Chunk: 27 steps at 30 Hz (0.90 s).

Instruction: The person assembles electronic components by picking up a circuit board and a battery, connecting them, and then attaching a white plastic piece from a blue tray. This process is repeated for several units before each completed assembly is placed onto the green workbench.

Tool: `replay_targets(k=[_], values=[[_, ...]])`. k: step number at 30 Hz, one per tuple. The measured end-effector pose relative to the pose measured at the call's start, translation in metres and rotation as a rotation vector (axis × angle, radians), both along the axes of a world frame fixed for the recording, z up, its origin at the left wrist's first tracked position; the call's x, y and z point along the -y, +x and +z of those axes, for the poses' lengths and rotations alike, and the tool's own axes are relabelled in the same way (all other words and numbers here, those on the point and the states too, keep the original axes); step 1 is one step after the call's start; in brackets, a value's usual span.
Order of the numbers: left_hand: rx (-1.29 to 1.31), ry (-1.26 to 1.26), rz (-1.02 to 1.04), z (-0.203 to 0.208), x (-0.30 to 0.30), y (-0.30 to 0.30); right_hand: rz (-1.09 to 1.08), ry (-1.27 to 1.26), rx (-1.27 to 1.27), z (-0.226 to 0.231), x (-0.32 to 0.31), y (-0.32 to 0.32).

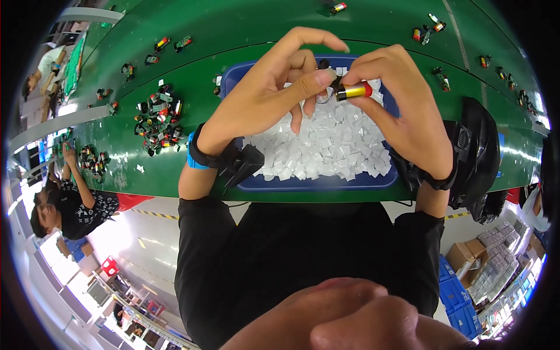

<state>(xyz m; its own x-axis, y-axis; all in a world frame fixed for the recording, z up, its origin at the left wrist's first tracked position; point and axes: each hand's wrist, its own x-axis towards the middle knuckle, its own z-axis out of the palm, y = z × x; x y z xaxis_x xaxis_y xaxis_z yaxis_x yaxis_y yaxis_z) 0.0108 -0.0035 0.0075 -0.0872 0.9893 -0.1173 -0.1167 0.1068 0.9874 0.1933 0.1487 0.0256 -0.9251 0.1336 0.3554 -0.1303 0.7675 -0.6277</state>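
Over a blue tray filled with small white squares, both my hands are raised around one battery assembly. My right hand pinches a small cylindrical battery, yellow with a red end, between thumb and fingers. At its dark end are a thin wire and a small black part. My left hand has its thumb against that black part, with middle finger curled behind and index finger stretched out above. Fingers partly hide the black part, so its exact kind is unclear.
A pile of battery-and-circuit-board assemblies lies left of the tray. More assemblies are scattered along the green table. A black plastic bag sits at the right edge. A co-worker is at the table on the left.
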Motion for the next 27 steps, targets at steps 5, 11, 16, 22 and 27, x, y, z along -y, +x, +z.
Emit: replay_targets(k=[5,11,16,22,27], values=[[-0.050,0.106,0.044,-0.005,-0.001,0.004,-0.048,-0.109,-0.096,-0.007,0.007,-0.001],[-0.038,0.142,0.074,0.001,0.001,0.002,-0.103,-0.235,-0.288,-0.009,0.011,-0.009],[0.029,0.116,0.082,0.013,0.000,-0.002,-0.052,0.111,-0.411,-0.009,0.006,-0.011],[0.135,0.022,0.123,0.012,-0.004,0.002,-0.102,0.245,-0.433,-0.010,0.011,-0.013],[-0.114,0.095,0.138,-0.005,-0.004,0.004,-0.162,0.183,-0.376,-0.013,0.015,-0.013]])
